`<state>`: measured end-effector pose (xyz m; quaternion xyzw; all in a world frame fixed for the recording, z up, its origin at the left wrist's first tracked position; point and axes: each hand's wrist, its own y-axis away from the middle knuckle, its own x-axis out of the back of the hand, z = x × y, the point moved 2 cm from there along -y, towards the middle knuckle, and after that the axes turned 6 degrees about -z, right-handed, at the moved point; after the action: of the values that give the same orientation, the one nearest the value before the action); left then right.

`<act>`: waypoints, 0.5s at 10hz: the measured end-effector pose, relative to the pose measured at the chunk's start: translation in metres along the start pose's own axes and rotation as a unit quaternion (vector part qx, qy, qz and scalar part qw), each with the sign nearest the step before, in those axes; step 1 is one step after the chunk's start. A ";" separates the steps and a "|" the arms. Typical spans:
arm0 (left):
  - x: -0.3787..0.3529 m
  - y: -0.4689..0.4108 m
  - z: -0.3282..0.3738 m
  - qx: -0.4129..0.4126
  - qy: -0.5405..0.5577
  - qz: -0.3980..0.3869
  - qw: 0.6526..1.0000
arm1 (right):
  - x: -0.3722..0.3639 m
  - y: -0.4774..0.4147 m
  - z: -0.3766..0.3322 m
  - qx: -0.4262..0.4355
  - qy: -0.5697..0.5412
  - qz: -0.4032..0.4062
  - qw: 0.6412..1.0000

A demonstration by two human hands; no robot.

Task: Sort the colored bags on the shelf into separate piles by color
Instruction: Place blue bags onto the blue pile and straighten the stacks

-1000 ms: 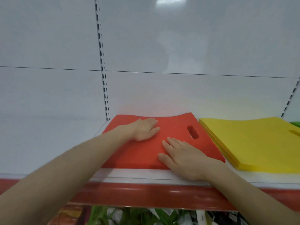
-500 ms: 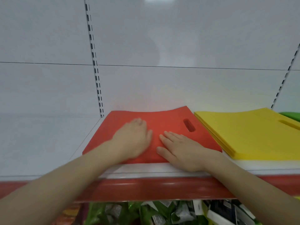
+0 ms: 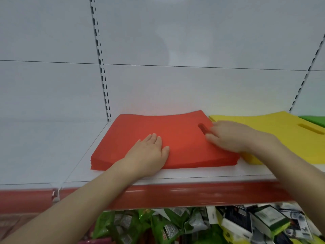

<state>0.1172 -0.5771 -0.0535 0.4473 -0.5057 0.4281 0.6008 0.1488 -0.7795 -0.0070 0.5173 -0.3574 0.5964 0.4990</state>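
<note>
A flat stack of red bags (image 3: 177, 134) lies on the white shelf (image 3: 202, 173), its handle slot toward the right. My left hand (image 3: 149, 152) rests flat on the stack's near part, fingers straight. My right hand (image 3: 228, 136) lies over the stack's right edge beside the handle slot, blurred by motion, fingers stretched out. Right of the red stack sits a stack of yellow bags (image 3: 274, 127), touching or nearly touching it. A sliver of green bags (image 3: 314, 119) shows at the far right edge.
A white back panel with slotted uprights (image 3: 103, 81) rises behind the shelf. A red price rail (image 3: 175, 194) runs along the shelf's front. Below it lie green packets (image 3: 158, 224) and boxed goods (image 3: 263, 221). Bare white shelf extends left of the red stack.
My right hand slid from the red stack's near middle to its right edge by the handle slot. My left hand stayed flat on the stack. The camera view shifted slightly.
</note>
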 end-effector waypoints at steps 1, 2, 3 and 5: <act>0.000 -0.001 0.000 0.004 -0.008 0.004 1.000 | 0.015 -0.035 -0.037 0.111 -0.063 0.075 0.989; 0.000 -0.003 0.001 0.005 -0.012 0.006 1.000 | 0.004 -0.069 -0.081 0.195 -0.044 -0.005 0.980; -0.001 -0.002 0.000 0.002 -0.014 0.004 1.000 | -0.004 -0.087 -0.063 0.163 -0.080 -0.065 0.981; -0.001 0.000 -0.001 -0.009 0.001 0.002 1.000 | -0.003 -0.112 0.014 -0.090 -0.012 -0.021 0.996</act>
<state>0.1173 -0.5764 -0.0541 0.4405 -0.5102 0.4249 0.6043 0.2606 -0.7663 -0.0174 0.4846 -0.4047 0.5448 0.5518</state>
